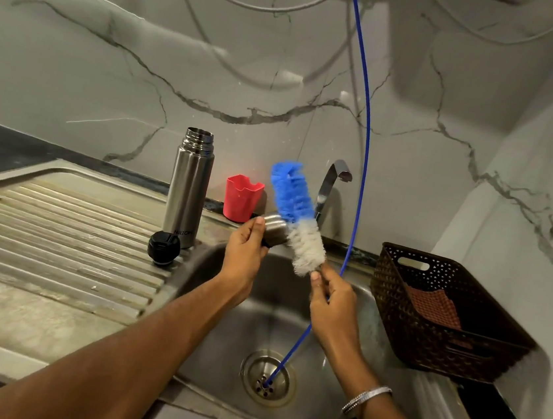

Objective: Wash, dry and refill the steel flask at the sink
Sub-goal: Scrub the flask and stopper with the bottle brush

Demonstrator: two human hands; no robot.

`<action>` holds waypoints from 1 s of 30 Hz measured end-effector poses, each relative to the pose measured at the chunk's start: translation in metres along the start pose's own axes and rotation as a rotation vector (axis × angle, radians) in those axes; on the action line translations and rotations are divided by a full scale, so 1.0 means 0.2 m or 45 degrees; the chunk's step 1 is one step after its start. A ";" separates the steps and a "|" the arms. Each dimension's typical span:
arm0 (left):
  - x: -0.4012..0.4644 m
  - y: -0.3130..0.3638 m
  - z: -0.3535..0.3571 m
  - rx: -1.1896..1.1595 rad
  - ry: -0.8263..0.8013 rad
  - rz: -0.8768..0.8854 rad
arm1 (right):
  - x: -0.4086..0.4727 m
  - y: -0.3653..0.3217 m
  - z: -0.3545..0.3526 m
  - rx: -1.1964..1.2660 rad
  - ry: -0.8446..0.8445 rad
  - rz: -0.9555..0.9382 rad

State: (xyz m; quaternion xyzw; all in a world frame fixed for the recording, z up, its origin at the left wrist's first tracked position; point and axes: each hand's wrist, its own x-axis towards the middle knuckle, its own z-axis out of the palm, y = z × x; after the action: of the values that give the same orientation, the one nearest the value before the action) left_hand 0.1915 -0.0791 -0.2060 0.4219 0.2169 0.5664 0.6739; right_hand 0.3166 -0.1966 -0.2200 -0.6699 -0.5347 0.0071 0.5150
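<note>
A: Head view, entry one. Steel flask (189, 188) stands upright, mouth uncapped, on the draining board at its back right corner, beside the sink basin (227, 327). Black stopper (164, 244) sits just in front of the flask.

B: Hands?

A: Left hand (244, 254) holds a small steel cup (274, 231) over the basin, fingers curled round it, thumb on top. Right hand (330, 301) pinches the handle of a bottle brush (298, 218) just below the bristles; brush points up and left, its white bristles touching the cup.

B: Key relation?

A: Flask lies left of both hands, long axis vertical; left hand is nearer. My reading: cup is being scrubbed, flask body not yet brushed.

B: Obstructions?

A: Red holder (242, 198) and tap (333, 184) at the back edge; blue hose (365, 143) hangs into the drain (266, 378). Brown basket (396, 292) with a cloth (434, 305) at the right edge. Stopper could be knocked when reaching for the flask.
</note>
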 end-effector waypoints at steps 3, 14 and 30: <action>0.00 0.00 0.01 -0.020 0.006 -0.055 | 0.01 0.00 0.00 -0.051 0.037 -0.003; 0.00 0.02 0.01 -0.004 -0.055 -0.150 | 0.04 0.02 -0.04 -0.092 0.047 -0.007; -0.11 0.05 0.04 -0.522 -0.109 -0.515 | 0.02 -0.06 0.00 0.799 -0.144 0.633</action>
State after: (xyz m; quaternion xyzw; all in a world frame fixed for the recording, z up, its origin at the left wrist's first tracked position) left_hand 0.1870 -0.1026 -0.1972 0.2487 0.1490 0.4341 0.8529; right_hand 0.3091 -0.1951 -0.2101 -0.5877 -0.3556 0.3312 0.6469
